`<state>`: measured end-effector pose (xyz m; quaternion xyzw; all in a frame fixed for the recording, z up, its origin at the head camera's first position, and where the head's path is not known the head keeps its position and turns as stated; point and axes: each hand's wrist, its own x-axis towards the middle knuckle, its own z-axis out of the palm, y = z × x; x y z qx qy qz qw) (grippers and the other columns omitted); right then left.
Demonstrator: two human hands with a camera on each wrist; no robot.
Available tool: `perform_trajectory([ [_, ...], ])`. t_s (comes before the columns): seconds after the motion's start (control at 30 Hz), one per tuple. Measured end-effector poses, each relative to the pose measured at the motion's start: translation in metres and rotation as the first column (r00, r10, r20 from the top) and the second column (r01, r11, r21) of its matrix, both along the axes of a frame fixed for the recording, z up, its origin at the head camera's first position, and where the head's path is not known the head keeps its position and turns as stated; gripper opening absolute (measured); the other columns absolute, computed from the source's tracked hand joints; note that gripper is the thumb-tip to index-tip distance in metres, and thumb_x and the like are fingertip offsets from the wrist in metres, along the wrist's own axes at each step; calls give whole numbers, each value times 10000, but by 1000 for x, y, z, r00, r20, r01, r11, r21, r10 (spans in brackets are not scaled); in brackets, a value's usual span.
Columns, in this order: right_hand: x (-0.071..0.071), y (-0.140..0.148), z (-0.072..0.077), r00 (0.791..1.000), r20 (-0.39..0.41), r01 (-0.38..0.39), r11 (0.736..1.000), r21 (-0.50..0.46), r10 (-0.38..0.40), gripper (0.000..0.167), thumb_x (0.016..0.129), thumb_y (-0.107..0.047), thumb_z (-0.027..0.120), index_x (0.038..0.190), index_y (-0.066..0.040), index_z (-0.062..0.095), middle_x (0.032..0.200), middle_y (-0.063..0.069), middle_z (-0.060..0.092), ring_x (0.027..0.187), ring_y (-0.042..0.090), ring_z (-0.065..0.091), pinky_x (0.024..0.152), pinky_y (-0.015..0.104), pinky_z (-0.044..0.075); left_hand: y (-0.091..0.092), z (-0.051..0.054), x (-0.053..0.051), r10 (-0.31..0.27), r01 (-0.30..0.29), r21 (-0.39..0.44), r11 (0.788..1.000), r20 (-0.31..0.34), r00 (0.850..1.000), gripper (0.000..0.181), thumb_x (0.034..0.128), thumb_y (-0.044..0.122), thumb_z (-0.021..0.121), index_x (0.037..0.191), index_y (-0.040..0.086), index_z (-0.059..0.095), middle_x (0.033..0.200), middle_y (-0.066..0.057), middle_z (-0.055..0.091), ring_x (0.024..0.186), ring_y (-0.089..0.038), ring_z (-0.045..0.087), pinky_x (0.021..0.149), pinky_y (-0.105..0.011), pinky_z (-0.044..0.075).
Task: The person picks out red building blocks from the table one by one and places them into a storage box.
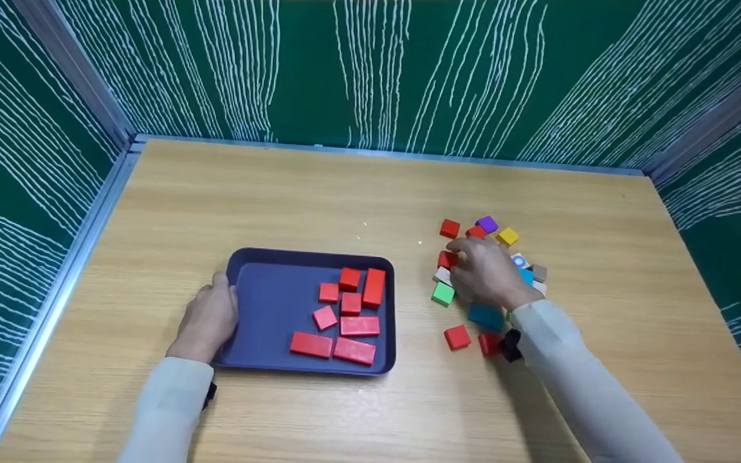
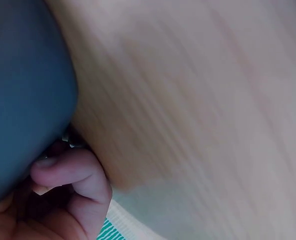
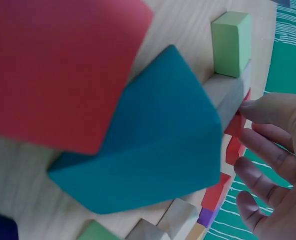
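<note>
Navy tray (image 1: 271, 308) lies left of the loose mixed-colour blocks (image 1: 486, 316); left hand (image 1: 208, 318) grips its left rim. Step, as judged: gathering red into it. Right hand (image 1: 487, 270): thumb and forefinger beside a loose red block (image 1: 446, 260); grip cannot be told. Next move probably calls for a pinch clear of the pale grey block (image 1: 442, 276). Red block: plain, flat-faced, partly hidden.

L sleeve (image 1: 161, 411) & R sleeve (image 1: 592, 379): long, pale gry-wht, plain fabric. L hand (image 1: 208, 315) & R hand (image 1: 489, 270) bare. Small blk device (image 1: 210, 394) pokes out beside L sleeve's wrist end, partly hidden.
</note>
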<state>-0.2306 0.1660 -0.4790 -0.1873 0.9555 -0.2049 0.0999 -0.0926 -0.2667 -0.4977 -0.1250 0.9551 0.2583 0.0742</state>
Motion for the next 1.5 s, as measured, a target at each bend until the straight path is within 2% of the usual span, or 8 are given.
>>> perform_trajectory([
  [0.23,0,0,0,1000,-27,3,1000,9,-3,460,868,-67,767,1306,-49,627,1302,175,605,1186,383,511,1019,612,374,1,0,1,-25,25,-6,1000,-31,999,321,1087,159,348,1274,-96,404,1027,-311,573,922,-512,616,772,-585,500],
  [0.43,5,-22,16,999,-6,39,999,-15,-39,512,876,-135,787,1353,-114,602,1338,113,585,1216,328,467,1003,533,446,-1,0,0,-8,8,11,1000,-4,1000,351,1091,176,331,1309,-92,390,1060,-318,566,953,-516,608,785,-593,495],
  [0.6,12,-62,31,995,-83,-58,997,-42,55,465,883,-151,795,1319,-129,637,1290,68,626,1174,270,508,976,464,460,-4,-1,1,-6,6,6,1000,-6,1000,350,1090,170,333,1307,-99,389,1060,-328,567,964,-524,606,797,-597,492],
  [0.73,19,-102,39,969,-178,-184,980,-71,169,384,904,-165,765,1272,-106,672,1238,59,666,1122,241,549,951,421,460,-4,-1,2,-4,4,-1,1000,-13,1000,335,1088,163,339,1291,-98,393,1051,-338,568,962,-531,604,795,-600,491],
  [0.87,31,-140,43,941,-216,-281,957,-75,259,340,914,-183,745,1244,-128,688,1195,22,683,1069,205,554,920,379,456,-3,-1,1,1,-1,3,1000,-9,1000,335,1088,168,341,1299,-89,384,1065,-340,564,977,-536,597,809,-603,487],
  [1.13,47,-185,28,861,-310,-433,901,-28,404,280,888,-170,750,1158,-115,703,1110,34,707,951,252,576,803,418,442,2,0,-1,-10,10,11,1000,-10,1000,306,1092,167,332,1270,-74,397,1055,-319,565,963,-518,604,791,-582,492],
  [1.3,52,-196,14,859,-280,-439,898,28,428,172,871,-154,765,1030,-133,702,1025,11,712,859,249,537,736,426,428,1,0,-2,-8,8,2,1000,-19,1000,280,1092,168,341,1239,-60,408,1039,-306,565,963,-515,603,794,-581,488],
  [1.5,54,-203,5,858,-245,-442,891,99,452,118,885,-190,768,957,-141,687,973,-15,715,856,244,535,732,410,424,-1,0,-1,-2,2,4,1000,-2,1000,288,1093,169,334,1247,-65,398,1053,-319,564,966,-518,605,781,-586,493],
])
